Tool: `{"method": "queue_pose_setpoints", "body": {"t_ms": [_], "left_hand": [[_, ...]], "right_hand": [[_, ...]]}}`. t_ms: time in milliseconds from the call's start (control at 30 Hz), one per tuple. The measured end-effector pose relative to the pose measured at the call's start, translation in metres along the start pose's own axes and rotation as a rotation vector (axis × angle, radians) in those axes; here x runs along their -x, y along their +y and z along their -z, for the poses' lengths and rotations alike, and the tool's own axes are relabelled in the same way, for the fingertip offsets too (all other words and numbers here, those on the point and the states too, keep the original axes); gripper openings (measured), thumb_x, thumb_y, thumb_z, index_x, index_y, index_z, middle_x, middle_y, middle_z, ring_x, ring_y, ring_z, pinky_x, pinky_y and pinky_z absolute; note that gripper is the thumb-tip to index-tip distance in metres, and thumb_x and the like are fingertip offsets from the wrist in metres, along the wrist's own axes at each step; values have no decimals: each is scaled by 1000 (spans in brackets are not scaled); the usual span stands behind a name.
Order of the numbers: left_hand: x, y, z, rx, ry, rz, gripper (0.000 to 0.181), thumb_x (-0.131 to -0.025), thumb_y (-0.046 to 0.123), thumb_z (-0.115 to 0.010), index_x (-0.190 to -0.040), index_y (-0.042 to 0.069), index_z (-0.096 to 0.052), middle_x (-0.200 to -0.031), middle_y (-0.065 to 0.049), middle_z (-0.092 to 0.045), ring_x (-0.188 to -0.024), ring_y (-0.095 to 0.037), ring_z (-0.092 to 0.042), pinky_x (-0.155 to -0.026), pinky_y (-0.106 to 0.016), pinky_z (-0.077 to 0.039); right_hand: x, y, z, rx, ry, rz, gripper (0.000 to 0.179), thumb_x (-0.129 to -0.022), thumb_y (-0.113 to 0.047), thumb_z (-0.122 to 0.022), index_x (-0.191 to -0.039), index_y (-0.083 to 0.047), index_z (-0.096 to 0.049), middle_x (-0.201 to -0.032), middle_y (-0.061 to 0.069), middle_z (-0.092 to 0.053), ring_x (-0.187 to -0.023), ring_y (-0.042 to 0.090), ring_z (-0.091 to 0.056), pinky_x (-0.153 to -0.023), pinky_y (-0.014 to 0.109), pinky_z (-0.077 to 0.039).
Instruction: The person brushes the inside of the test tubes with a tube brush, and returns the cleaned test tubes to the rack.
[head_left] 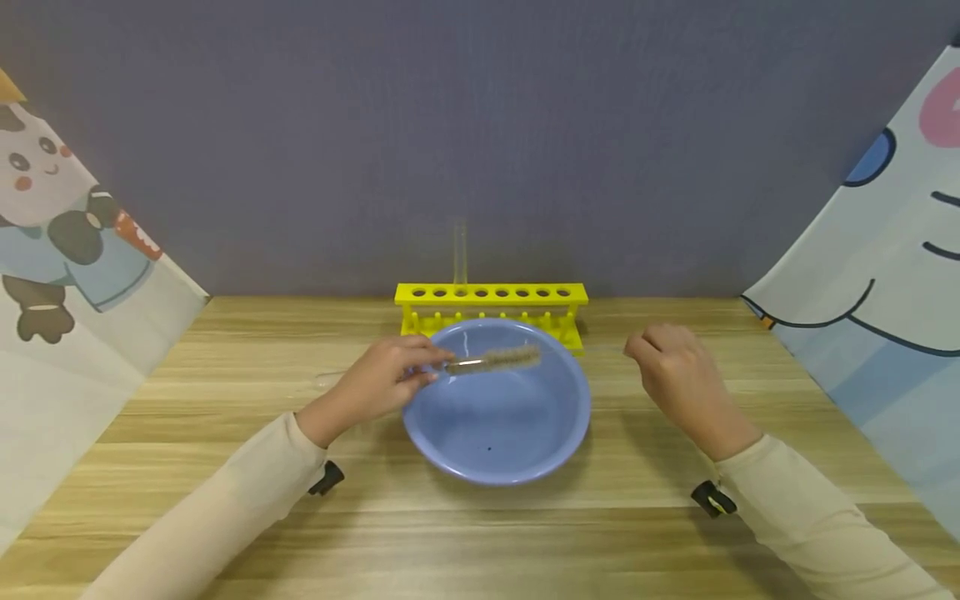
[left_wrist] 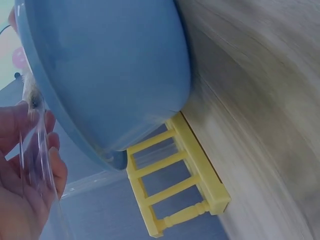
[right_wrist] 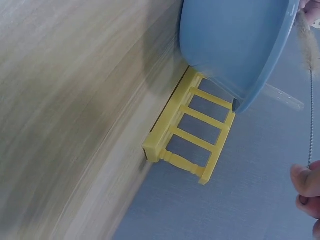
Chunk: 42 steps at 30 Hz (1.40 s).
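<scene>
My left hand (head_left: 378, 379) grips a clear glass test tube (left_wrist: 44, 160) lying along the fingers, above the left rim of a blue plastic basin (head_left: 498, 417). A test tube brush (head_left: 513, 357) with pale bristles sticks out from the tube's mouth over the basin. My right hand (head_left: 678, 375), to the right of the basin, pinches the far end of the brush's thin twisted wire handle (right_wrist: 311, 120). Part of the bristles lies by the left fingers in the right wrist view.
Behind the basin stands a yellow test tube rack (head_left: 491, 293), partly hidden by it. One upright glass test tube (head_left: 461, 254) is in the rack. All stand on a wood-grain table (head_left: 480, 550), with a grey wall behind and cartoon-printed sheets at both sides.
</scene>
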<state>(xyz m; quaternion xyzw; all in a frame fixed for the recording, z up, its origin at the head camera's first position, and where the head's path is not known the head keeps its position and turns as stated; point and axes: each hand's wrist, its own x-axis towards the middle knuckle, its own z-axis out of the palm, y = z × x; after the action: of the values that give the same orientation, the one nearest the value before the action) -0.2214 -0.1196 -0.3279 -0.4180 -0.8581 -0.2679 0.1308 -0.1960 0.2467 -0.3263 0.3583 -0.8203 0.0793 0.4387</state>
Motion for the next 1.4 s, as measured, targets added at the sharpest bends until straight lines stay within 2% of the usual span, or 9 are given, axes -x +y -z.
{"method": "queue_pose_setpoints", "body": {"t_ms": [233, 367, 567, 667, 767, 833, 1000, 1233, 1400], "left_hand": [[-4, 4, 4, 92, -94, 102, 27, -87, 4, -61, -113, 2, -68, -103, -10, -68, -68, -8, -53, -58, -22, -48], [-6, 5, 5, 111, -125, 128, 26, -88, 4, -60, -112, 0, -68, -101, -10, -69, -67, -8, -52, -58, -23, -47], [-9, 5, 6, 170, -166, 165, 24, -89, 3, -58, -110, -1, -68, -91, -6, -70, -67, -9, -52, -57, -23, -46], [-11, 3, 6, 224, -205, 177, 23, -90, 2, -57, -109, -2, -68, -87, -4, -71, -71, -12, -57, -59, -23, -46], [-12, 2, 5, 287, -239, 195, 21, -90, 1, -56, -106, -3, -68, -84, -4, -71, -67, -12, -57, -58, -23, -46], [-13, 3, 5, 331, -257, 215, 21, -90, 1, -55, -105, -4, -68, -83, -5, -70, -64, -10, -56, -57, -23, -47], [-13, 3, 4, 406, -292, 255, 21, -91, 0, -53, -106, -5, -66, -81, -7, -69, -61, -9, -53, -56, -24, -48], [-14, 4, 3, 452, -320, 283, 20, -92, 1, -50, -103, -4, -67, -80, -15, -68, -59, -11, -52, -54, -25, -46], [-14, 5, 2, 469, -324, 296, 20, -92, 1, -50, -102, -4, -67, -79, -15, -67, -58, -11, -51, -52, -24, -44]], "right_hand": [[1, -2, 0, -8, 7, 15, 28, -60, 27, -58, -74, 3, -59, -68, 12, -52, -58, 27, -47, -52, 36, -36], [0, -2, -1, -6, 8, 33, 29, -59, 28, -57, -74, 4, -59, -68, 12, -52, -59, 28, -47, -51, 36, -36], [1, -3, -2, 0, 19, 21, 24, -64, 24, -60, -75, 3, -58, -67, 12, -52, -58, 26, -47, -51, 34, -34], [0, -3, -4, 6, 28, 24, 25, -62, 25, -62, -75, 4, -59, -67, 13, -53, -57, 27, -47, -49, 35, -34], [0, -3, -6, -3, 43, 33, 29, -57, 27, -64, -74, 5, -60, -66, 13, -52, -57, 28, -46, -49, 36, -34], [0, -4, -6, 2, 27, 38, 27, -59, 27, -63, -75, 5, -60, -67, 13, -51, -57, 28, -45, -49, 35, -34], [1, -4, -3, 19, -9, 42, 19, -68, 21, -58, -78, 5, -60, -68, 12, -51, -60, 26, -46, -52, 33, -34], [-1, -7, -6, 3, 62, 60, 12, -70, 17, -58, -77, 6, -62, -67, 14, -53, -58, 28, -48, -49, 35, -34], [-1, -8, -8, 8, 74, 71, 10, -73, 14, -58, -77, 6, -63, -67, 13, -54, -58, 28, -48, -49, 36, -35]]}}
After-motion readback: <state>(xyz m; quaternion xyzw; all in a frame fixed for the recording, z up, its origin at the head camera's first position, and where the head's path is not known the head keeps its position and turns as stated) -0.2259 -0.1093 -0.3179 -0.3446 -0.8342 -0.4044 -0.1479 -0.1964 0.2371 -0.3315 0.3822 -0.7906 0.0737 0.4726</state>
